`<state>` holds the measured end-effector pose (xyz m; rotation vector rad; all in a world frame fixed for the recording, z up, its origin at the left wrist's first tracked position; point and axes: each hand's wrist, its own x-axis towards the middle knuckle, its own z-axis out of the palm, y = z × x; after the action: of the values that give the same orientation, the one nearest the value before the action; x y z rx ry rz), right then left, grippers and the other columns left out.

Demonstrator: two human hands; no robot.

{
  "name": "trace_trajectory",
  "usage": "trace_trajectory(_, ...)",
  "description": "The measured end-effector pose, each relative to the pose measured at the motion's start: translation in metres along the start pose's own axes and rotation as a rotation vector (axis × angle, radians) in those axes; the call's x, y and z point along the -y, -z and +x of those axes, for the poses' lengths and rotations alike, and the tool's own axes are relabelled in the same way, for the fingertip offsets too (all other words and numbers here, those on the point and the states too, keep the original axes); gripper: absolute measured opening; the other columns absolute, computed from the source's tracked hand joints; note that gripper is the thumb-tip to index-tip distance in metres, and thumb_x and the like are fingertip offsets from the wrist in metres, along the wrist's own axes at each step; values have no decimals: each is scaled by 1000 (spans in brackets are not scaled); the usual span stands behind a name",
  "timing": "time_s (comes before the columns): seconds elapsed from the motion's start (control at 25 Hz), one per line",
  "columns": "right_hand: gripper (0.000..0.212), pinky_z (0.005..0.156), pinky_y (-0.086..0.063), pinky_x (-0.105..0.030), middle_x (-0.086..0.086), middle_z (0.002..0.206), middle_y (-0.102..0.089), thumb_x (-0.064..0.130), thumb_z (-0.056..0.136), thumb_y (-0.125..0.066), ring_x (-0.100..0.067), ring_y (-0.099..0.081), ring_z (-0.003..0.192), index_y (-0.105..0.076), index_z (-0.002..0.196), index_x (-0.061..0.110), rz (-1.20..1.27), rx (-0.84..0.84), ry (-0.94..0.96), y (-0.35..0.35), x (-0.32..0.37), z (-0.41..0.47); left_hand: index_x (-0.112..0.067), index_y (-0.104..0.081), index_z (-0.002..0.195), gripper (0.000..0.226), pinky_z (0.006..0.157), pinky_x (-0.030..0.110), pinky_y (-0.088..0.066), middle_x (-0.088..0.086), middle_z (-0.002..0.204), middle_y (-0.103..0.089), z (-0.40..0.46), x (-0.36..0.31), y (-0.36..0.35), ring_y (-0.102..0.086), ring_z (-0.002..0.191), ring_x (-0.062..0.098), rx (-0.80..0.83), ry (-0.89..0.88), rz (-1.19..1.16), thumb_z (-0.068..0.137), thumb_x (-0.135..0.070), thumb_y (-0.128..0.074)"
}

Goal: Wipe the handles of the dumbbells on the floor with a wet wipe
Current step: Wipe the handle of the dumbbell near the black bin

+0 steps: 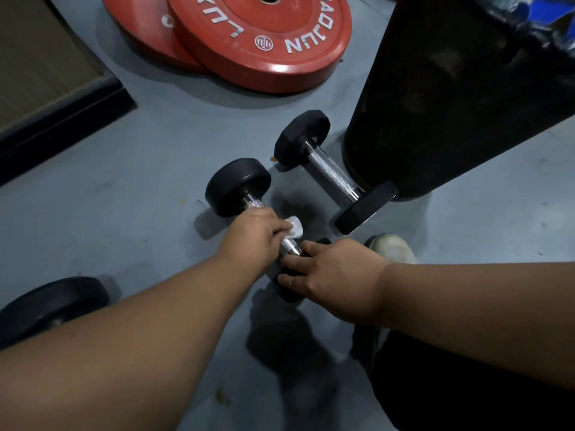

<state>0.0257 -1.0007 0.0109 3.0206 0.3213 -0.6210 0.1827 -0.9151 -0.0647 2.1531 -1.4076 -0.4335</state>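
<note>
A round-headed black dumbbell (238,186) lies on the grey floor at the centre. My left hand (253,233) is curled round its chrome handle with a white wet wipe (295,227) bunched under the fingers. My right hand (329,272) grips the near black head of the same dumbbell, covering most of it. A second dumbbell (331,172) with hexagonal heads and a bare knurled handle lies just beyond to the right, untouched.
Two red weight plates (261,42) lie stacked at the back. A big black punching bag (451,98) leans over the hexagonal dumbbell's right side. Another black dumbbell head (53,306) sits at the lower left. A dark platform edge (62,116) runs along the left. My shoe (393,245) is by my right hand.
</note>
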Motion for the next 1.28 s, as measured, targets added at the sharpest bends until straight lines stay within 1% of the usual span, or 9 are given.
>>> trace_trajectory(0.16, 56, 63, -35, -36, -4, 146, -48, 18, 93, -28, -35, -49, 128, -44, 147, 23, 10, 2, 2, -7, 1, 0, -16, -79, 97, 16, 85, 36, -52, 3, 85, -68, -8, -7, -5, -64, 90, 25, 58, -28, -82, 83, -13, -73)
trace_trajectory(0.28, 57, 62, -41, -34, -5, 144, -51, 20, 91, -29, -36, -52, 127, -48, 145, 23, 2, -32, -1, -6, -1, -3, -16, -79, 96, 15, 87, 36, -52, 3, 86, -69, -1, -4, 0, -65, 90, 25, 48, -28, -35, 82, -13, -75)
trace_trajectory(0.36, 62, 70, -53, -38, -8, 145, -50, 22, 89, -25, -39, -50, 127, -44, 148, 22, 31, -19, 6, -9, -2, -6, -16, -78, 98, 16, 89, 31, -50, 2, 90, -69, 6, -2, 3, -64, 93, 22, 23, 23, -18, 83, -14, -73)
trace_trajectory(0.44, 61, 73, -55, -42, -9, 146, -46, 22, 90, -26, -40, -49, 124, -40, 150, 20, 55, -12, 7, -8, -1, -8, -17, -77, 100, 17, 88, 26, -48, -1, 92, -67, 11, 0, 6, -63, 92, 19, 9, 73, -21, 85, -14, -70)
trace_trajectory(0.6, 54, 75, -53, -43, -9, 150, -42, 22, 98, -36, -40, -47, 125, -37, 152, 20, 72, -14, 12, -5, 2, -4, -17, -76, 102, 17, 86, 26, -49, -2, 95, -63, 18, 8, 15, -62, 89, 17, -31, 157, -38, 88, -15, -67)
trace_trajectory(0.76, 55, 66, -48, -38, -7, 143, -48, 23, 94, -30, -39, -52, 116, -42, 148, 19, 32, -32, 25, -3, 3, 1, -18, -76, 102, 17, 82, 26, -49, -3, 95, -64, 18, 11, 18, -62, 87, 18, -57, 203, -45, 88, -15, -67)
trace_trajectory(1.0, 47, 61, -41, -38, -9, 140, -49, 24, 98, -39, -40, -49, 120, -45, 145, 17, 9, -9, 22, -1, 9, 5, -21, -78, 97, 15, 89, 29, -52, -4, 94, -70, 4, 3, 8, -66, 89, 15, 41, 112, -103, 82, -19, -76)
trace_trajectory(1.2, 38, 55, -37, -36, -10, 130, -56, 23, 96, -49, -42, -57, 113, -55, 133, 18, -20, 28, -1, -6, 11, 6, -23, -79, 92, 13, 86, 21, -48, -5, 89, -71, -5, -4, 7, -65, 88, 11, 142, 9, -118, 80, -19, -77)
trace_trajectory(1.28, 36, 54, -36, -35, -10, 128, -57, 24, 96, -50, -42, -57, 112, -57, 131, 18, -18, 26, 11, -5, 11, 6, -23, -79, 93, 13, 88, 24, -48, -6, 90, -71, -3, -3, 8, -64, 90, 11, 160, 10, -97, 81, -22, -76)
